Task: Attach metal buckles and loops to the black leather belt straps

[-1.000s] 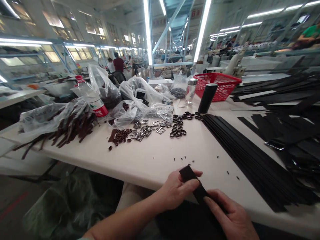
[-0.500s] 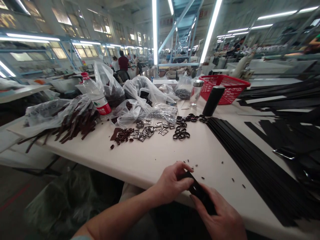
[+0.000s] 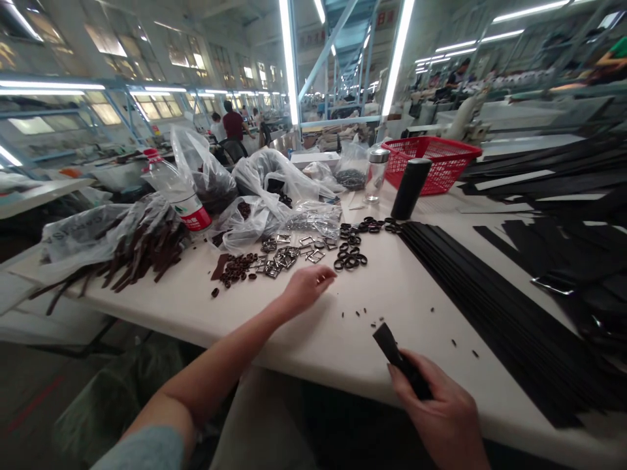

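Note:
My right hand (image 3: 443,401) is closed around a black strap (image 3: 386,343), whose squared end sticks up past the fingers at the table's front edge. The rest of the strap is hidden by the hand. My left hand (image 3: 306,290) is held over the table with its fingers slightly curved and apart, with nothing visible in it. Just beyond it lie silver metal buckles (image 3: 279,261) in a loose heap. Black strap loops (image 3: 350,260) are grouped to their right, and small brown loops (image 3: 238,267) to their left.
Long black straps (image 3: 480,313) lie stacked on the right. Brown straps (image 3: 142,251) under plastic lie left, beside a large bottle (image 3: 191,212). Plastic bags (image 3: 274,176), a glass bottle (image 3: 376,176), a black cylinder (image 3: 410,189) and a red basket (image 3: 441,163) stand behind.
My left hand has let go of the strap and moved left and away from me toward the buckles. My right hand still holds the strap, its end now uncovered.

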{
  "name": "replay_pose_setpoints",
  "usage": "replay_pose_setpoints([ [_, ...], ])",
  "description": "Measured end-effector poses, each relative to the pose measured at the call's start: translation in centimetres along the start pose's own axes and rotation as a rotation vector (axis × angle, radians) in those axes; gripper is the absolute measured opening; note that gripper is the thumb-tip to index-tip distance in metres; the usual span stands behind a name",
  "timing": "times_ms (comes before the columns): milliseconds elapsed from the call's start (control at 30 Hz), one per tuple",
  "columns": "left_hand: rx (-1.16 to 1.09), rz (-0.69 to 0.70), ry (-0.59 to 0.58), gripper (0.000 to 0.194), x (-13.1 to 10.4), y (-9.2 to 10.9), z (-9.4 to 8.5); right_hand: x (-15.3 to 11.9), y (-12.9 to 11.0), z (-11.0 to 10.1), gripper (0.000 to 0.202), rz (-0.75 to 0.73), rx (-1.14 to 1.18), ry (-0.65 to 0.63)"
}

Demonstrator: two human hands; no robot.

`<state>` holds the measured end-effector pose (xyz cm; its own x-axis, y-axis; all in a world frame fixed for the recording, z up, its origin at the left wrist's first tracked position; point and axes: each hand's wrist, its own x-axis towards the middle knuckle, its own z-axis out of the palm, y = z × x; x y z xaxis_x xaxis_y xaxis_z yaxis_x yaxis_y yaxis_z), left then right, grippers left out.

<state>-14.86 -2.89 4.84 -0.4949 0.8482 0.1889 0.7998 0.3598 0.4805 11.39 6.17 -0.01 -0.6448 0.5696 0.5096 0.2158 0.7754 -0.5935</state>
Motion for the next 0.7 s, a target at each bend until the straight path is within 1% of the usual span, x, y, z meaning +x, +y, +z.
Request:
replay_pose_setpoints([
  [33,0.113,-0.002,0.032,0.021,1.4,-1.2,-0.6,0.0,0.1,0.0,0.021,0.024,0.019,0.002],
  [100,0.235,0.013,0.031,0.023,3.7,-3.2,-1.3,0.1,0.0,-0.1,0.022,0.049,0.053,0.011],
  [167,0.299,0.031,-0.002,0.022,5.3,-4.5,-1.6,0.1,0.0,-0.1,0.022,0.059,0.082,0.016],
  [233,0.356,0.048,-0.036,0.021,6.3,-5.0,-1.5,0.1,-0.1,-0.1,0.022,0.065,0.102,0.01],
  [367,0.405,0.067,-0.083,0.02,7.0,-5.0,-1.3,0.0,-0.1,-0.1,0.022,0.079,0.123,-0.006],
  [500,0.365,0.068,-0.09,0.019,7.4,-4.5,-1.6,0.1,-0.1,-0.1,0.023,0.091,0.128,-0.004],
  [600,0.281,0.05,-0.059,0.014,7.2,-4.3,-2.0,0.1,-0.1,-0.1,0.025,0.111,0.129,0.008],
  [700,0.145,0.007,-0.002,0.011,6.2,-4.2,-2.3,0.2,-0.1,-0.1,0.027,0.139,0.133,-0.001],
])
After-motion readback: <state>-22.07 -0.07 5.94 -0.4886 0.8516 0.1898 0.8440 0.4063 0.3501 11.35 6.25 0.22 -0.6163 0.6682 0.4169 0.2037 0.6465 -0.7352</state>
